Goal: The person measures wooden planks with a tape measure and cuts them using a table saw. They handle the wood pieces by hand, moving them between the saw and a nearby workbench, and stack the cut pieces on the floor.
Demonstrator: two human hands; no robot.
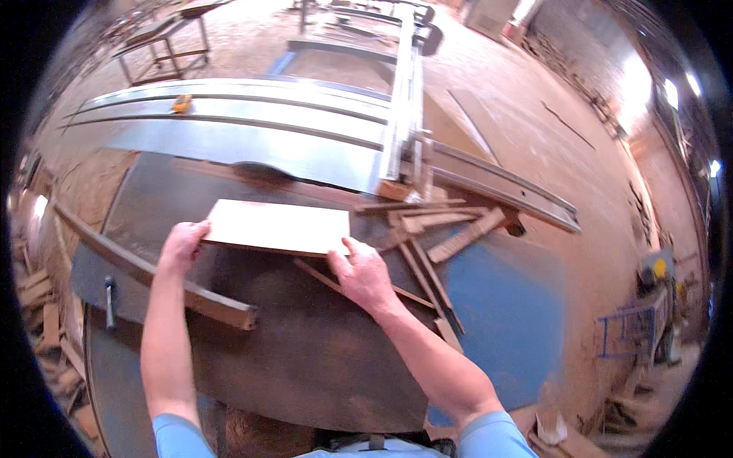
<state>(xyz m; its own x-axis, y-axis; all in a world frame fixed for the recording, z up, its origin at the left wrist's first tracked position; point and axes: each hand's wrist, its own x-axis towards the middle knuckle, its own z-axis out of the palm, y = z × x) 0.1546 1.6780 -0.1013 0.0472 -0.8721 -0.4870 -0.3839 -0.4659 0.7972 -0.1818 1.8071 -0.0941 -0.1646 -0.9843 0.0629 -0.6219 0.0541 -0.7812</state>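
Between my two hands is a pale rectangular wooden board [279, 227], level over the dark table top of a sliding table saw [305, 366]. My left hand [183, 246] is closed on the board's left end. At its right near corner my right hand [360, 273] grips it, thumb on top. Just beyond the board, the dark curved edge of a saw blade [262, 169] shows at the slot. Whether the board touches the table, I cannot tell.
Several wood offcuts [431, 237] lie right of the board. A long wooden fence bar [221, 305] slants across the left. Behind the blade stretches the metal sliding table [244, 145], a yellow tape measure [182, 103] on it. A metal crosscut rail [405, 99] rises at the back.
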